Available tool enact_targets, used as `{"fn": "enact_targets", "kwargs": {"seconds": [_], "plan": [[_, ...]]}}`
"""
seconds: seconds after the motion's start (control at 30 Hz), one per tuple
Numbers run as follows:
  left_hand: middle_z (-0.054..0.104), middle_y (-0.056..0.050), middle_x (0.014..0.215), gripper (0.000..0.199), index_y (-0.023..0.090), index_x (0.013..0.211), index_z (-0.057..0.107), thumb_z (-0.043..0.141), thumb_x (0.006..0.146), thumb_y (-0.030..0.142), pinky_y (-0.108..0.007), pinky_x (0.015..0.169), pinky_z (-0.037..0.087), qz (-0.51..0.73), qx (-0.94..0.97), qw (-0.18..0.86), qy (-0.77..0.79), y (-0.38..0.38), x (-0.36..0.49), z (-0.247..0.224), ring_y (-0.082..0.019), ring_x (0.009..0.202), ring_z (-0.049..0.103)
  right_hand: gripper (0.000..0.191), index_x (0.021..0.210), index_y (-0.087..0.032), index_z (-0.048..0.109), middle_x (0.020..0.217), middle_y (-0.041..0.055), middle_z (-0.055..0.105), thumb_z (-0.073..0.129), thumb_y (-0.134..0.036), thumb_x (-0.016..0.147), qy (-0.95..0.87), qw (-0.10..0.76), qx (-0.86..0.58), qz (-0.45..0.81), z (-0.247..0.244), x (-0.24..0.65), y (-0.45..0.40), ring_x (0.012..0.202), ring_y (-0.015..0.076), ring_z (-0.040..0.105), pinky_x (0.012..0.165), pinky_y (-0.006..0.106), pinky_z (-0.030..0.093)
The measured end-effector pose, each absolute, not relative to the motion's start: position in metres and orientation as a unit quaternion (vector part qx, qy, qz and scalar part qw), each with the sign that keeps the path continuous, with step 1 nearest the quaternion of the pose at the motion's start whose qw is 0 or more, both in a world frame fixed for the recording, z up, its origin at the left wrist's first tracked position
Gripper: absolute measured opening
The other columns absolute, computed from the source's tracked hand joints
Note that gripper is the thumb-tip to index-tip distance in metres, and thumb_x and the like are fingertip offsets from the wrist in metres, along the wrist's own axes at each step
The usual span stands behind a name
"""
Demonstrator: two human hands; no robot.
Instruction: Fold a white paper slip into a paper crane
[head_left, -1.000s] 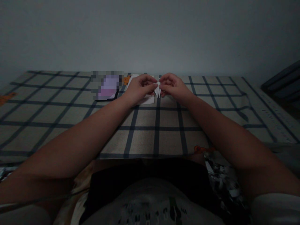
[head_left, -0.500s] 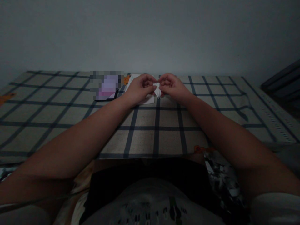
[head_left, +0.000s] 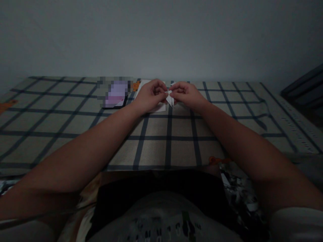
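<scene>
Between my two hands is a small piece of folded white paper (head_left: 170,99), its pointed ends hanging toward me. My left hand (head_left: 152,95) pinches its left side between thumb and fingers. From the other side, my right hand (head_left: 185,94) is closed on it with thumb and forefinger, and the fingertips of both hands nearly meet. Flat white paper (head_left: 158,108) lies on the tablecloth under my left hand, which partly covers it.
A phone (head_left: 116,94) with a blurred-out purple screen lies left of the paper. The table has a checked cloth (head_left: 156,148) and stands against a grey wall (head_left: 161,40). A dark object (head_left: 305,89) is at the far right.
My right hand has shifted slightly down and inward. The folded paper has turned a little, its lower points now leaning more to the right. My left hand stays nearly in place.
</scene>
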State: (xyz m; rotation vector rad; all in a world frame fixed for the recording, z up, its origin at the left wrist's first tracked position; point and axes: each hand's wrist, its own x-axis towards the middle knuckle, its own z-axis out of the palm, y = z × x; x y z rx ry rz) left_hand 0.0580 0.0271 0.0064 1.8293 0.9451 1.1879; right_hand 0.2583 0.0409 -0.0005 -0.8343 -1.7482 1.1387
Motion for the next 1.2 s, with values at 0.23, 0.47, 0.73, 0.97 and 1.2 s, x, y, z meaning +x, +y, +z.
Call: {"fn": "enact_targets", "kwargs": {"seconds": [0.23, 0.47, 0.73, 0.97, 1.2], "plan": [[0.064, 0.003, 0.071, 0.019, 0.023, 0.088, 0.056, 0.072, 0.080, 0.018, -0.027, 0.066, 0.053, 0.465, 0.716, 0.366, 0.370, 0.027, 0.059, 0.005, -0.015, 0.070, 0.068, 0.021, 0.099, -0.022, 0.065, 0.080, 0.0006, 0.066, 0.075, -0.030, 0.082, -0.713, 0.425, -0.337, 0.444, -0.003, 0.259, 0.044, 0.072, 0.0156, 0.064, 0.065, 0.029, 0.057], [0.063, 0.004, 0.070, 0.018, 0.024, 0.090, 0.057, 0.073, 0.081, 0.022, -0.028, 0.068, 0.054, 0.474, 0.719, 0.343, 0.374, 0.026, 0.058, 0.006, -0.015, 0.069, 0.067, 0.025, 0.101, -0.023, 0.065, 0.076, -0.0011, 0.063, 0.076, -0.035, 0.082, -0.720, 0.442, -0.330, 0.421, -0.006, 0.258, 0.046, 0.069, 0.0152, 0.062, 0.064, 0.030, 0.054], [0.069, 0.003, 0.072, 0.021, 0.024, 0.092, 0.059, 0.074, 0.079, 0.021, -0.027, 0.065, 0.055, 0.473, 0.720, 0.339, 0.378, 0.029, 0.058, 0.002, -0.015, 0.068, 0.070, 0.018, 0.084, -0.022, 0.063, 0.070, -0.0007, 0.061, 0.075, -0.034, 0.079, -0.756, 0.446, -0.360, 0.317, -0.003, 0.260, 0.044, 0.066, 0.0151, 0.055, 0.061, 0.029, 0.047], [0.070, 0.005, 0.067, 0.029, 0.024, 0.099, 0.060, 0.077, 0.076, 0.018, -0.024, 0.061, 0.056, 0.463, 0.704, 0.368, 0.393, 0.029, 0.058, -0.001, -0.015, 0.061, 0.071, 0.006, 0.081, -0.019, 0.067, 0.074, 0.0008, 0.061, 0.069, -0.025, 0.082, -0.830, 0.440, -0.317, 0.134, 0.006, 0.262, 0.038, 0.067, 0.0148, 0.051, 0.066, 0.030, 0.044], [0.072, 0.000, 0.074, 0.026, 0.020, 0.102, 0.064, 0.077, 0.079, 0.020, -0.028, 0.071, 0.060, 0.503, 0.658, 0.394, 0.398, 0.022, 0.063, 0.001, -0.016, 0.069, 0.074, 0.010, 0.089, -0.019, 0.074, 0.084, 0.0025, 0.063, 0.068, -0.026, 0.088, -0.859, 0.439, -0.254, 0.069, 0.001, 0.266, 0.048, 0.078, 0.0170, 0.057, 0.076, 0.034, 0.049]]}}
